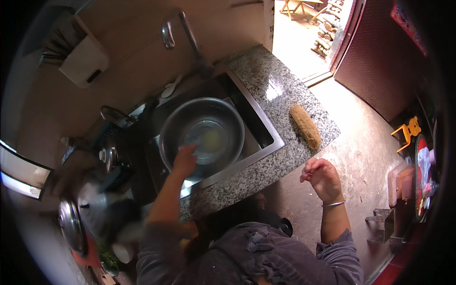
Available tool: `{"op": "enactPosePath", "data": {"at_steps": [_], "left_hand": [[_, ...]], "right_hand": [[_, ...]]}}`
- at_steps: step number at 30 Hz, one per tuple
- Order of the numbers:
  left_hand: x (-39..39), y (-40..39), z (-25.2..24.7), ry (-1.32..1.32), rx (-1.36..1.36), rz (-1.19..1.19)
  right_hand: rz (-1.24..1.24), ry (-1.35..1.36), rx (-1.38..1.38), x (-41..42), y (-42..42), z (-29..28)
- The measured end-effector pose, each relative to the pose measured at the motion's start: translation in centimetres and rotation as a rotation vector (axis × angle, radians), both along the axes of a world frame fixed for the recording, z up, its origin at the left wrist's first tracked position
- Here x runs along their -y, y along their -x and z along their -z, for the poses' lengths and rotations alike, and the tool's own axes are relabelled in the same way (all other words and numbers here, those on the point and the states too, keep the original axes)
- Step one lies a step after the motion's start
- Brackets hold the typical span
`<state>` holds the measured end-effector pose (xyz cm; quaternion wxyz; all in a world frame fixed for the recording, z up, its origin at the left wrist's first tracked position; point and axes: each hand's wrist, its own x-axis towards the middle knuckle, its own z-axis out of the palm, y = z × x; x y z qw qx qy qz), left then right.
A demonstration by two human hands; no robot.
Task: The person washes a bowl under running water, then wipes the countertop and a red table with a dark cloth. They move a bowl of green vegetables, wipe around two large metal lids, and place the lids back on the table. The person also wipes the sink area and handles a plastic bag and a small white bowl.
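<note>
A wide metal basin [233,121] sits in the steel sink [265,130], with what looks like water and a blurred yellowish patch at its bottom. Over the basin's near left part reaches my left hand [185,160], fingers pointing inward; whether it touches or holds anything is unclear. My right hand [321,178], a bracelet at its wrist, is raised beyond the counter's edge with curled fingers and nothing visible in it. Nearest to it, a brown fibrous loofah-like scrubber [305,126] lies on the speckled granite counter [256,171].
A faucet [190,35] rises behind the sink, near a white spoon [171,87]. A wall holder [85,60] contains utensils. Left of the sink are a metal lid [70,226] and greens [108,259]. A doorway opens at upper right, beside a dark red door [377,60].
</note>
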<state>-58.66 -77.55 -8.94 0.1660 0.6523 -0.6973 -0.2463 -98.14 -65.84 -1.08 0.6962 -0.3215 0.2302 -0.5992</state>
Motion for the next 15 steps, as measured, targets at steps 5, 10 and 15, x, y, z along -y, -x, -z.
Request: {"op": "enactPosePath", "data": {"at_steps": [5, 10, 15], "left_hand": [[4.9, 6.0, 4.0, -0.194, 0.202, 0.071], [8.1, 8.9, 6.3, -0.358, 0.491, 0.058], [9.3, 7.9, 9.5, -0.334, 0.580, 0.147]], "right_hand": [[-0.041, -0.137, 0.014, 3.5, 0.2, 0.3], [0.067, -0.277, -0.016, 3.5, 1.0, 2.2], [0.125, -0.388, -0.123, 4.9, -0.4, 2.9]]}}
